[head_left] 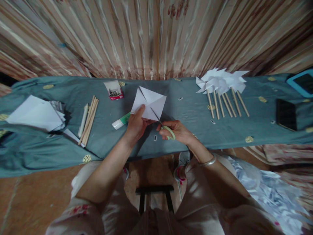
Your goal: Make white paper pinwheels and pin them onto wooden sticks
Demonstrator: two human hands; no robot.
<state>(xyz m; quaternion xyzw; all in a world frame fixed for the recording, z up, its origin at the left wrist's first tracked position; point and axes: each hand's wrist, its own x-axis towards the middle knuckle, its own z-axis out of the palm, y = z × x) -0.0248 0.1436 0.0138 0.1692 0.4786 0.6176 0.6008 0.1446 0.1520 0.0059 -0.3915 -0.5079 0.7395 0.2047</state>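
Left hand (137, 125) pinches paper (149, 101) edge, right hand (177, 130) grips scissors (161, 124), blades on a diagonal crease; cut probably must stop short of centre.

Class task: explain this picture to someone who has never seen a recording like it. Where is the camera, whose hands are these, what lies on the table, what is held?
There is no machine here: one camera sits on a person's head and looks down at that person's own bare hands. The left hand holds a creased white paper square. The right hand holds green-handled scissors, blades against the paper. On the blue-green tablecloth lie a glue stick, loose wooden sticks, a stack of white sheets, a small open box and, to the right, paper pinwheels on sticks.
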